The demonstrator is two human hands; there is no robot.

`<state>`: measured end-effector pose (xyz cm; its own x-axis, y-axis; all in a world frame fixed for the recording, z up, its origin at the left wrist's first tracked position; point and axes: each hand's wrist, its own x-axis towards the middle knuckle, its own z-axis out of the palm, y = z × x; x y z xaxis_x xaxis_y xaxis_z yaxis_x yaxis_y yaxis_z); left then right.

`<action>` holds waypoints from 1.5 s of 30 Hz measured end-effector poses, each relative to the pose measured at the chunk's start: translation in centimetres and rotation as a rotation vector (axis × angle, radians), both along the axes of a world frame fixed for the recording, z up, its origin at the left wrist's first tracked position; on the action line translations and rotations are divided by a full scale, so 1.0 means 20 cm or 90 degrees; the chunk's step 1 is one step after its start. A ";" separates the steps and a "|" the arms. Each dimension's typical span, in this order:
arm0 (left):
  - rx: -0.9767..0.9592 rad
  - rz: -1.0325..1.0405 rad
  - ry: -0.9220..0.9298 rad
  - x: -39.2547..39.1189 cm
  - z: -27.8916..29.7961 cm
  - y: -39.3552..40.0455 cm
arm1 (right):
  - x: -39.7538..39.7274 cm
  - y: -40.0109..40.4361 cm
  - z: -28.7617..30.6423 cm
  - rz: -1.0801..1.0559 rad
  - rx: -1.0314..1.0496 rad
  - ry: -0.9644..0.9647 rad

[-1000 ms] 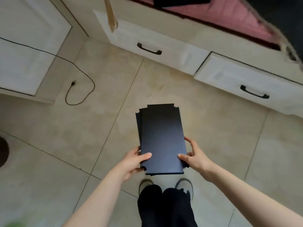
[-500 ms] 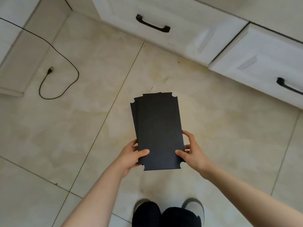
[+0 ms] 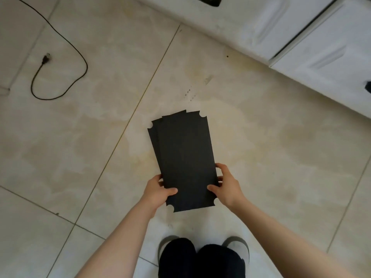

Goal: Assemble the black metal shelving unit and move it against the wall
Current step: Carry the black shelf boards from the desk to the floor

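Observation:
A stack of thin black shelf panels (image 3: 183,157) with rounded notches at the corners hangs flat above the tiled floor, long side pointing away from me. The panels are slightly fanned at the far end, so two or three edges show. My left hand (image 3: 157,192) grips the stack's near left edge, thumb on top. My right hand (image 3: 225,186) grips the near right edge the same way, fingers curled under. No other shelf parts are in view.
White drawer fronts (image 3: 301,35) with black handles run along the top right. A black power cord (image 3: 60,63) with its plug loops on the floor at upper left. My feet (image 3: 202,255) stand just below the panels on beige tiles (image 3: 80,137).
The view has tilted further down and the bed above the drawers has left the frame. The panels sit lower toward the floor and have fanned out a little; both hands keep their grip.

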<state>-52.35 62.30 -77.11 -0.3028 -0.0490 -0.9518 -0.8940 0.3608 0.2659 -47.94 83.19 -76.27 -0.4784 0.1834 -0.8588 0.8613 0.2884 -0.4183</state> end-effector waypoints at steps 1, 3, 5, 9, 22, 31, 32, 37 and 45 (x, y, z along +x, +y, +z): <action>-0.020 -0.009 0.016 0.01 -0.01 0.00 | 0.00 -0.02 -0.02 0.004 0.009 -0.002; -0.056 -0.015 0.049 0.02 -0.03 0.01 | 0.00 -0.03 -0.04 0.006 0.017 -0.009; -0.091 -0.009 0.079 0.03 -0.04 0.01 | 0.00 -0.04 -0.06 0.022 0.013 -0.013; -0.094 -0.007 0.094 0.03 -0.02 0.00 | -0.01 -0.05 -0.05 0.065 0.014 -0.030; -0.037 -0.085 0.032 0.06 0.55 -0.04 | -0.03 -0.06 0.51 0.093 0.119 -0.024; -0.064 -0.034 0.144 0.21 1.28 -0.07 | -0.12 -0.26 1.21 0.202 0.090 0.083; -0.079 -0.018 0.163 0.24 1.37 -0.09 | -0.11 -0.29 1.29 0.221 0.083 0.095; -0.126 0.193 0.187 0.42 1.84 -0.17 | -0.06 -0.48 1.79 0.253 0.023 0.148; -0.130 0.430 0.220 0.76 2.69 -0.31 | 0.14 -0.69 2.58 0.507 0.022 0.268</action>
